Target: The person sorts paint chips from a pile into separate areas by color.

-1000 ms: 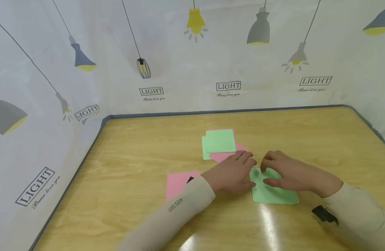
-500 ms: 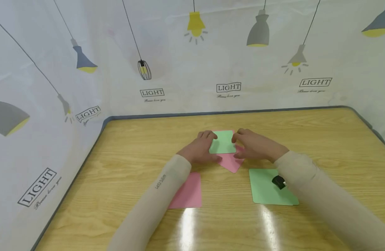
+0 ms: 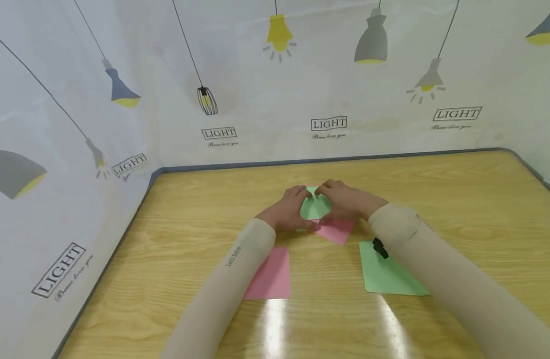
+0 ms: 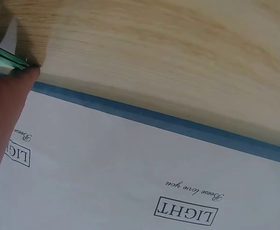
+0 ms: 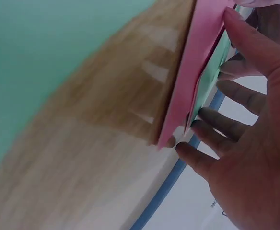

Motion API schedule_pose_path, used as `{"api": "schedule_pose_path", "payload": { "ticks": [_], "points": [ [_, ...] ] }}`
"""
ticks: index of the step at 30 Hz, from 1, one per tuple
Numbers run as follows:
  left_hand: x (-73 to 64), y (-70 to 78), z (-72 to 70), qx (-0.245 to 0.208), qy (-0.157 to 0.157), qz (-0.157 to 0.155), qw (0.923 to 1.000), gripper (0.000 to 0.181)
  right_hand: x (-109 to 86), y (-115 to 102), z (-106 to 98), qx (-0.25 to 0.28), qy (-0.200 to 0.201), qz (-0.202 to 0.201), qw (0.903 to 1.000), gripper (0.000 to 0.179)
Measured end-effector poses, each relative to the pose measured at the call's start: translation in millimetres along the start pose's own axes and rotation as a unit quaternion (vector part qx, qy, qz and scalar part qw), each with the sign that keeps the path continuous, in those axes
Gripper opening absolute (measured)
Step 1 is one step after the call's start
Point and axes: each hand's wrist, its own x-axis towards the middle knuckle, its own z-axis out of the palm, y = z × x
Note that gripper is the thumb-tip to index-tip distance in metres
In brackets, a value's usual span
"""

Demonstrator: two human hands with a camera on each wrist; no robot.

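A small stack of square paper sheets, green on top (image 3: pixel 316 207) with a pink sheet (image 3: pixel 337 231) jutting out in front, sits between both hands at the table's back middle. My left hand (image 3: pixel 288 209) grips the stack's left side, fingers behind and thumb at the front edge. On the opposite side my right hand (image 3: pixel 346 200) holds it with fingers at the back and the thumb at the front. The right wrist view has pink (image 5: pixel 192 72) and green sheets (image 5: pixel 212 79) against the right fingertips. In the left wrist view a left fingertip touches the green edge (image 4: pixel 8 58).
A pink sheet (image 3: pixel 272 276) lies at front left, partly under the left sleeve. At front right, a green sheet (image 3: pixel 389 276) is partly covered by the right sleeve. A black wrist-worn piece (image 3: pixel 380 248) overlaps it. A printed white curtain (image 3: pixel 257 99) borders the wooden table (image 3: pixel 190 209).
Both hands have left the front-right green sheets and moved back and left to the rear stack. Since half a second ago the right hand has come further left, closing in on it.
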Motion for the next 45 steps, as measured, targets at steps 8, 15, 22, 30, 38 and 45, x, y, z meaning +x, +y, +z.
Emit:
{"api": "schedule_pose_path", "payload": {
  "ticks": [8, 15, 22, 30, 38, 45],
  "points": [
    [0.8, -0.7, -0.6, 0.005, 0.003, -0.002, 1.0, 0.074, 1.1, 8.5, 0.2, 0.036, 0.012, -0.013, 0.9992, 0.068],
    [-0.6, -0.3, -0.2, 0.022, -0.002, 0.004, 0.9997, 0.073, 3.4, 14.8, 2.1, 0.045, 0.006, -0.016, 0.9988, 0.072],
    [-1.8, -1.4, 0.4, 0.035, 0.012, 0.01, 0.9993, 0.07, 4.4, 14.0, 2.2, 0.0, 0.012, -0.026, 0.9996, 0.075],
    [-4.7, -2.1, 1.5, 0.03, 0.032, 0.029, 0.9986, 0.076, -1.1, 2.4, 3.1, -0.1, 0.039, -0.043, 0.9933, 0.079],
    [-10.5, 0.2, -4.2, -0.008, 0.061, 0.063, 0.9961, 0.076, -14.9, -1.6, -2.9, -0.092, 0.084, -0.087, 0.9884, 0.069],
    [-18.3, 16.8, -3.7, 0.001, 0.07, 0.107, 0.9918, 0.067, -42.3, -0.8, -6.4, -0.08, 0.101, -0.116, 0.9849, 0.064]
  ]
}}
